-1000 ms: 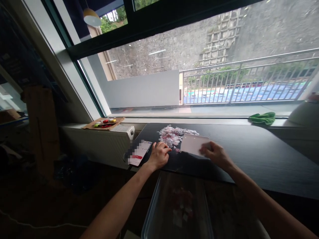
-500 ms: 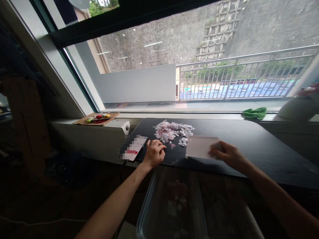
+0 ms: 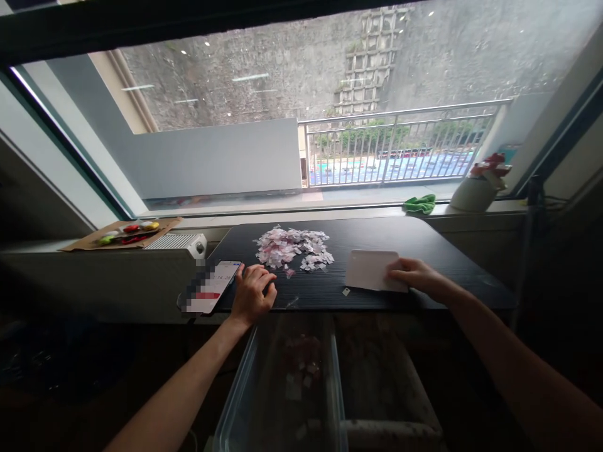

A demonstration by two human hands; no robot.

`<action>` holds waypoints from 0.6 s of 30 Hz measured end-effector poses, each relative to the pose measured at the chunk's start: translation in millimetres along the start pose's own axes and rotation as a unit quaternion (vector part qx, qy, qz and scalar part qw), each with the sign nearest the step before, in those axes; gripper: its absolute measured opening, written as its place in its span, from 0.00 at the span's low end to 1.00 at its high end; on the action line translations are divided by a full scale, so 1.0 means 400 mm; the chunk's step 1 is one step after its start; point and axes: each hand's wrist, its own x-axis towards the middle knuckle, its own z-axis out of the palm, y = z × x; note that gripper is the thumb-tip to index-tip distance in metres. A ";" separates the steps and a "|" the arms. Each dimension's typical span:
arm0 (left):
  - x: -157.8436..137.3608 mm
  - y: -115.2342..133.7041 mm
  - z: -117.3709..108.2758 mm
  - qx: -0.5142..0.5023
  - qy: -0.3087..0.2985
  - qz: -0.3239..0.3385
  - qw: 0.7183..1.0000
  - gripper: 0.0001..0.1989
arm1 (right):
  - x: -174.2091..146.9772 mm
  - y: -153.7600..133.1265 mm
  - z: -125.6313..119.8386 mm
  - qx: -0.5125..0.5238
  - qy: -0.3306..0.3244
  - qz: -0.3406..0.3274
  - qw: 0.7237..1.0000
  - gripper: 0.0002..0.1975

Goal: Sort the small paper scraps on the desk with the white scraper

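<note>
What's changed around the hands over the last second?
The right hand has moved the white card rightward, away from the pile of pale scraps. A small square piece now lies apart from the pile, by the card's lower left corner. That hand kept hold of the card. The left hand stayed beside the phone.

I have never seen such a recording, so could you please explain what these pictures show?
There is no machine here: these are one person's bare hands, seen from a single camera worn on the head, looking forward and down. On the dark table lies a heap of small pale scraps. A phone is at its left end, beside the left hand; no held object shows there. The right hand holds a pale flat card. Below the near edge is a clear bin with more pieces inside.
</note>
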 end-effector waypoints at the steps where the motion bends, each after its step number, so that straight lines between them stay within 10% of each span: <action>1: 0.000 -0.001 0.000 0.002 0.000 0.001 1.000 0.10 | -0.001 -0.002 0.001 0.002 -0.008 0.006 1.000 0.04; 18: 0.001 -0.004 0.001 -0.001 -0.004 0.006 1.000 0.09 | -0.061 -0.042 -0.034 0.015 -0.103 0.005 0.995 0.12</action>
